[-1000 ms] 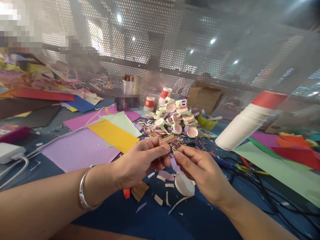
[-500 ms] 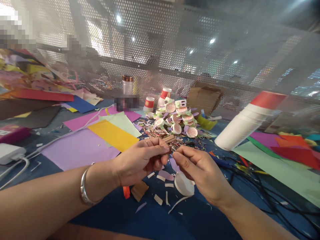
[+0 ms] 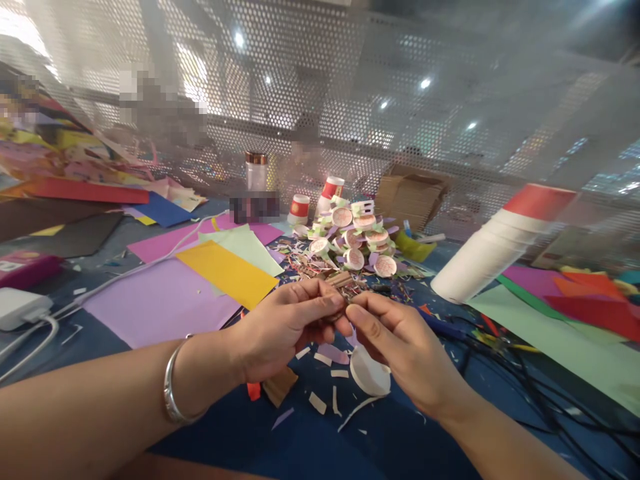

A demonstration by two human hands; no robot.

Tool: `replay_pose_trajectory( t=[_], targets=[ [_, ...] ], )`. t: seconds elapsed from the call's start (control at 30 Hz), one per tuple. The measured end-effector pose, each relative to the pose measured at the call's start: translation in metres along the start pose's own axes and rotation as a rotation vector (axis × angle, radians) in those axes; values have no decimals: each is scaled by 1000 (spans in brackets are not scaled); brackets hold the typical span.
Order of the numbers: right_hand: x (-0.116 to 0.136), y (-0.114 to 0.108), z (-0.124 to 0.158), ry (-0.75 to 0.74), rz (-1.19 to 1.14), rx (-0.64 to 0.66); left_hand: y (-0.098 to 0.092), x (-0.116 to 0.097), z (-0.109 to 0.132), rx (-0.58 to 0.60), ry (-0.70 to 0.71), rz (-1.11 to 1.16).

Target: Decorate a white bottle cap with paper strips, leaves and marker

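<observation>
Left hand (image 3: 293, 313) and right hand (image 3: 397, 337) have fingers pressed to thumb, tips just beside each other; can't tell what's pinched, if anything. Looks like the fiddly bit, calling for steady fingers. White disc (image 3: 369, 377) lies below, toward the worktop's (image 3: 225, 443) near edge, disc pile (image 3: 353, 239) toward the far one.

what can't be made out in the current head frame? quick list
All in the head view:
Anything between left hand and right hand: too small, covered by the hands themselves.
White disc: upper right part hidden by the right hand.
Magenta object: cut off by the left edge.
Pale green sheet: cut off by the right edge.
Background behind the mesh panel: blurred, screened by mesh.
</observation>
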State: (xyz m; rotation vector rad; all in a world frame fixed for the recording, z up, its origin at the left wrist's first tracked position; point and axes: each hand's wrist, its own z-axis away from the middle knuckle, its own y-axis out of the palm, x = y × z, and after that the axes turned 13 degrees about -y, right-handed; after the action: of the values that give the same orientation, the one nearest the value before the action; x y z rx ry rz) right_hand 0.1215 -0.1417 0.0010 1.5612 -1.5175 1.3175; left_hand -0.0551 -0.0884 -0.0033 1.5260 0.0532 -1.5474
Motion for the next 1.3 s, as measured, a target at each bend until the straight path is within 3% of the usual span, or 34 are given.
replay_pose_trajectory(
  t=[0.27,0.57,0.73,0.8,0.9,1.0,1.17,1.3],
  targets=[
    [4,-1,2,-5,68,-10,3,-2,1,-16,8,-52],
    [4,-2,2,-24,161,-23,3,-8,5,-10,-133,79],
    [3,-5,3,-9,152,-59,9,-1,6,29,-226,-43],
    [0,-8,2,7,100,-115,9,-1,5,3,-180,-115],
    [-5,-13,-1,5,44,-216,4,-7,2,-125,15,-195],
    [-8,-19,-4,10,32,-247,-3,-11,0,-218,123,-313],
    [-7,-25,-5,40,117,-159,-10,-7,-3,-245,166,-631],
    [-1,-25,-5,6,242,-65,-10,-5,-3,-238,168,-705]
  ],
)
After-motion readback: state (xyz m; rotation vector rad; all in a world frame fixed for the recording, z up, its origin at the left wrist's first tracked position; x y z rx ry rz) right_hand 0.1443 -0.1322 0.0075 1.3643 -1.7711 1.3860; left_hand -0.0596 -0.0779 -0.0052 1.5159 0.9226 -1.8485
